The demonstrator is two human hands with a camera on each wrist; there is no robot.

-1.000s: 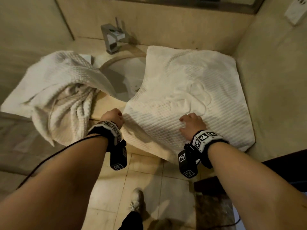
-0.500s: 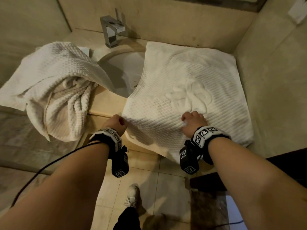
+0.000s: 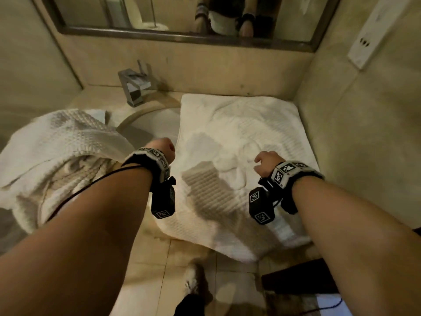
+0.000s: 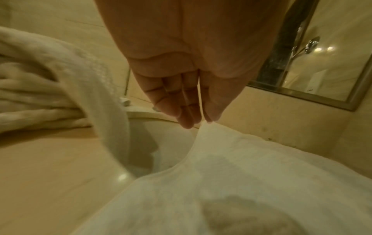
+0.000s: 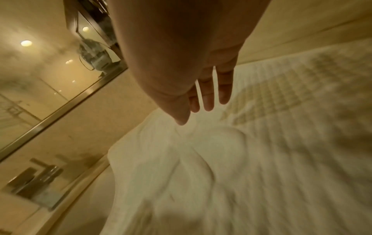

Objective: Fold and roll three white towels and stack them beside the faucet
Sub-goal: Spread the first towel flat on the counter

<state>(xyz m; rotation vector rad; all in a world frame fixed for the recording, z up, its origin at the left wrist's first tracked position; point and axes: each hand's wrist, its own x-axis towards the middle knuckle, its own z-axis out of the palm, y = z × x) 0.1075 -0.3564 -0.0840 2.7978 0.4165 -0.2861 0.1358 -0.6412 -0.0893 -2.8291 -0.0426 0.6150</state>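
A white waffle towel (image 3: 239,124) lies spread on the counter right of the sink, its near edge hanging over the front. My left hand (image 3: 165,148) pinches the towel's left edge between thumb and fingers (image 4: 189,120) and holds it raised over the basin. My right hand (image 3: 264,163) is above the middle of the towel (image 5: 261,159); its thumb and forefinger pinch a raised crease, the other fingers straight. A crumpled heap of white towels (image 3: 68,151) lies left of the sink. The chrome faucet (image 3: 134,87) stands at the back.
The sink basin (image 3: 155,124) is partly covered by the spread towel. A mirror (image 3: 182,17) runs along the back wall, and a side wall (image 3: 364,156) with a socket panel (image 3: 369,42) closes the right. My shoe (image 3: 193,279) is on the tiled floor below.
Both hands have left the counter's front edge and risen toward the back, pulling the towel up with them. The head view has tilted up to the mirror.
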